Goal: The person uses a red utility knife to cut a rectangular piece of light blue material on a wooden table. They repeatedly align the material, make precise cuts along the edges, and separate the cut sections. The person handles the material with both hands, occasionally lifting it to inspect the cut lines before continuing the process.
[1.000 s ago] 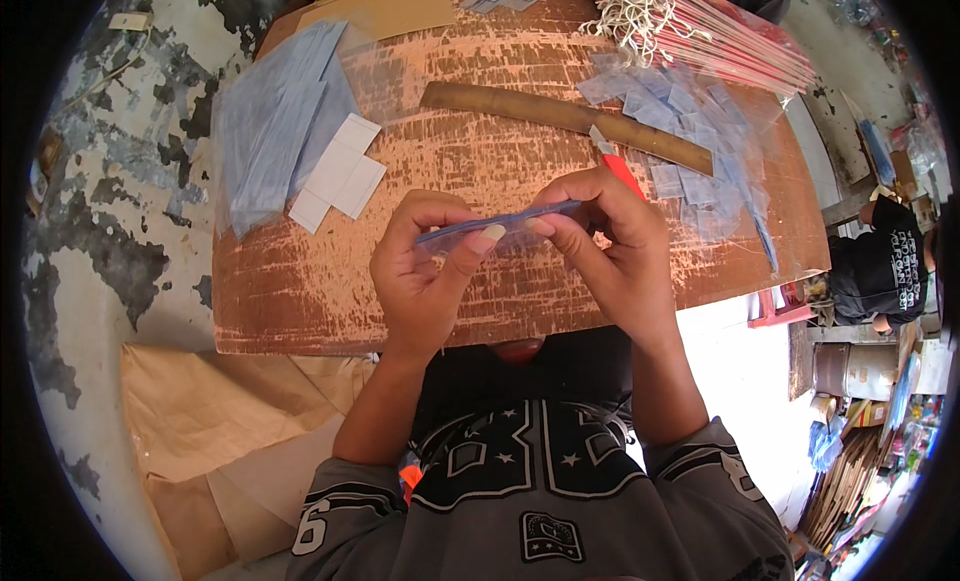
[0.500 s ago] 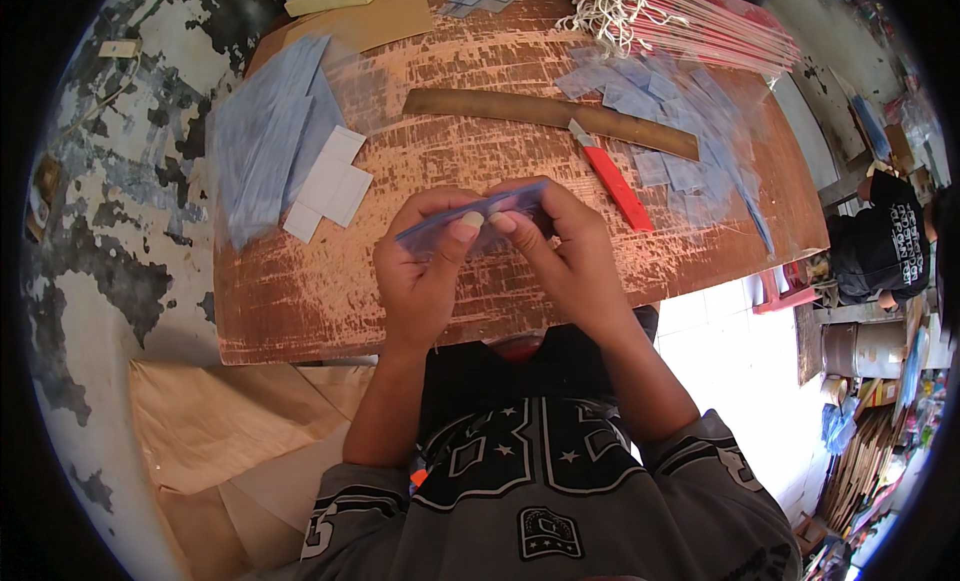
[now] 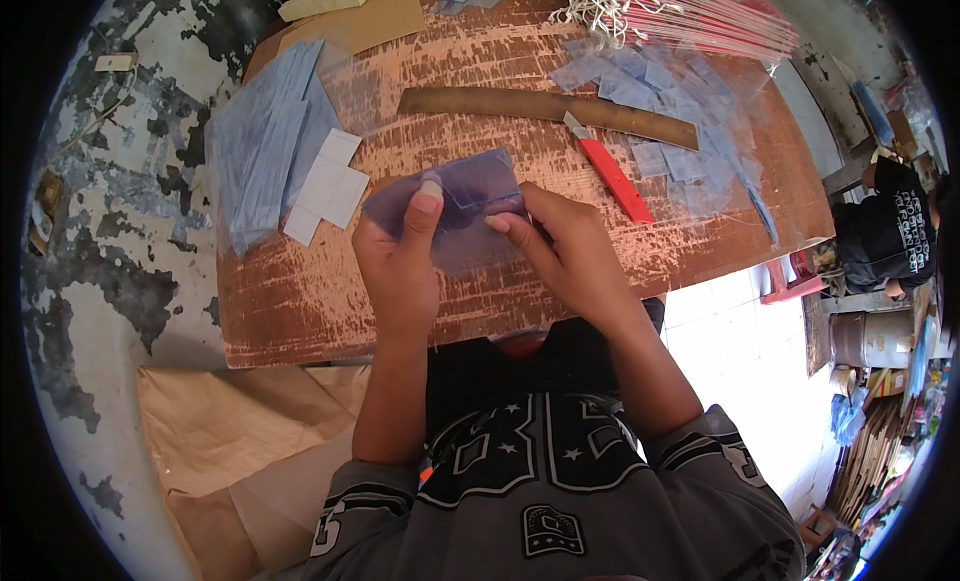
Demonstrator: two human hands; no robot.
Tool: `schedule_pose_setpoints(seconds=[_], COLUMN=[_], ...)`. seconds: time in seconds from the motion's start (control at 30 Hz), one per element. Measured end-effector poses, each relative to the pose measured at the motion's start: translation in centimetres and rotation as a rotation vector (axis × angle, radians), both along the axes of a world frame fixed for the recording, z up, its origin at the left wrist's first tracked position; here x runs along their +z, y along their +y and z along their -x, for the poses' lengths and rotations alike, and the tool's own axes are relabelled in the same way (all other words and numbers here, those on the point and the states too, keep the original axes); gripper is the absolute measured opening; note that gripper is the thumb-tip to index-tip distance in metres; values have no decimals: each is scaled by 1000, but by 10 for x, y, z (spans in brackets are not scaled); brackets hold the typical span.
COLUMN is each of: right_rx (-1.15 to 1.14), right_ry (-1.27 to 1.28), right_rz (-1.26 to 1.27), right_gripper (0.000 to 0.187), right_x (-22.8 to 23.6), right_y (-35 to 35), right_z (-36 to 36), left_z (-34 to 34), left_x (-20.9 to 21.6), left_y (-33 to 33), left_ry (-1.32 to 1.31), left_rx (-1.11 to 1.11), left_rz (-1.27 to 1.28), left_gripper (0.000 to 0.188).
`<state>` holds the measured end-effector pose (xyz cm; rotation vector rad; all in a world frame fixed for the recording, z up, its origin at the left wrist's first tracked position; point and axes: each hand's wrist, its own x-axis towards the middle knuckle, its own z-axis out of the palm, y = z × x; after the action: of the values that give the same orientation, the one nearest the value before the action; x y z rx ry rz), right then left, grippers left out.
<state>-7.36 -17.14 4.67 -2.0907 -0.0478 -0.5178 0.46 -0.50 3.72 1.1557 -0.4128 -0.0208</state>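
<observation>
Between my hands, above the near part of the worn brown table (image 3: 300,316), is a bluish clear plastic sheet (image 3: 470,176) with creases across it. My left hand (image 3: 402,251) grips its left side, thumb on top and fingers hidden beneath. My right hand (image 3: 565,239) pinches the right edge between thumb and bent forefinger. A red-handled cutter knife (image 3: 615,181) lies to the right of my hands, its blade end near a long brown ruler-like strip (image 3: 540,108). On the left rests a white cross-shaped cardboard piece (image 3: 328,188).
Bluish plastic strips (image 3: 265,161) are heaped at the left, and cut plastic pieces (image 3: 690,166) at the right. White cords with red-and-white packets (image 3: 680,21) lie at the far right. Brown cardboard (image 3: 375,21) sits at the far left. Another person (image 3: 885,226) is off to the right.
The plastic sheet, seen nearly edge-on before, now shows its broad face. My left hand has shifted slightly left; both thumbs have moved apart.
</observation>
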Motion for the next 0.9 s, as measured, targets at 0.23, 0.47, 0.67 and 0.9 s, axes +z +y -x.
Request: schedule_pose_setpoints(seconds=[0.23,0.47,0.67,0.9], right_rx=[81,10,-40,-69], right_ry=[-5,-21,-32,-10], right_rz=[57,164,311,394], right_gripper=[23,19,15,12], right_x=[16,13,18,15], right_y=[2,11,14,18], right_z=[11,17,19,24], left_z=[4,18,23,24], left_x=[3,4,3,-12], left_y=[0,-10,-14,-12], left_ry=[349,472,476,500], left_rx=[-157,-144,-101,-104], left_rz=[186,235,248,233], left_gripper=[28,23,24,25])
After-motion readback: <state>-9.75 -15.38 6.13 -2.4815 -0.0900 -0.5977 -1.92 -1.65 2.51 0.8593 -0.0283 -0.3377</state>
